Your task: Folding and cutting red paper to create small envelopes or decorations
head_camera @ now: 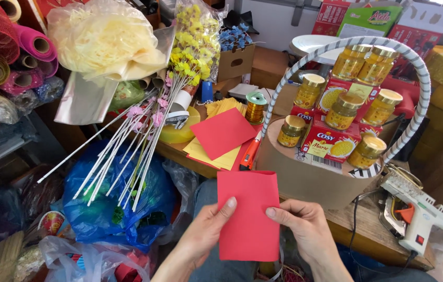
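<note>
Both my hands hold a red sheet of paper (247, 214) upright over my lap. My left hand (206, 232) grips its left edge with the thumb on the front. My right hand (305, 227) grips the right edge, thumb also on the front. Just beyond the sheet stands a round beige basket (300, 175) with a striped hoop handle (420, 89), filled with several gold-lidded jars (344, 110) and red biscuit boxes (331, 141). More red and yellow paper sheets (221, 133) lie on the wooden table beside it.
A white glue gun (415, 209) lies at the table's right edge. An orange cutter (249, 154), a gold ribbon spool (256, 107), white-stemmed artificial flowers (143, 130), wrapping rolls (7, 57), a blue plastic bag (106, 198) and cardboard boxes crowd the left and back.
</note>
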